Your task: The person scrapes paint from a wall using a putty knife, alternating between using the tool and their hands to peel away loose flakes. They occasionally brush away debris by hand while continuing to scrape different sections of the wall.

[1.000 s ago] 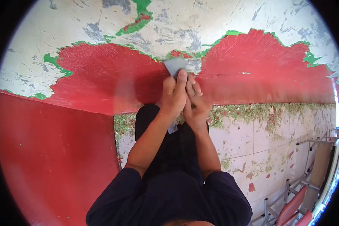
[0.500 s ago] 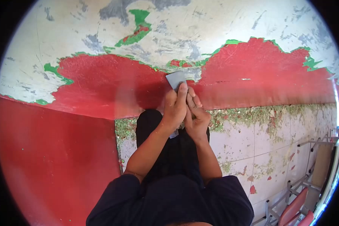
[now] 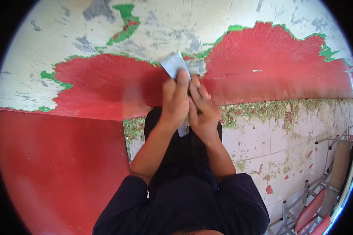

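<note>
A scraper with a flat grey metal blade (image 3: 175, 65) rests against the wall, where the red paint meets the bared pale surface. My left hand (image 3: 175, 102) is closed round the scraper, its thumb lying along the blade. Pressed close beside it, my right hand (image 3: 206, 113) also grips the tool; its fingers reach up to the lower part of the blade. Both hands hide the handle. Ragged green paint (image 3: 125, 29) borders the stripped area, and glossy red paint (image 3: 259, 58) covers the lower wall.
A red wall (image 3: 62, 168) runs along my left side. Paint flakes (image 3: 259, 109) lie along the foot of the wall and over the pale tiled floor (image 3: 251, 141). Metal-framed furniture with red seats (image 3: 312, 209) stands at the lower right. My dark-clad legs are below my hands.
The scraper and both hands have moved up the wall, and the blade now covers part of the small red and green patch. My view has shifted slightly downward.
</note>
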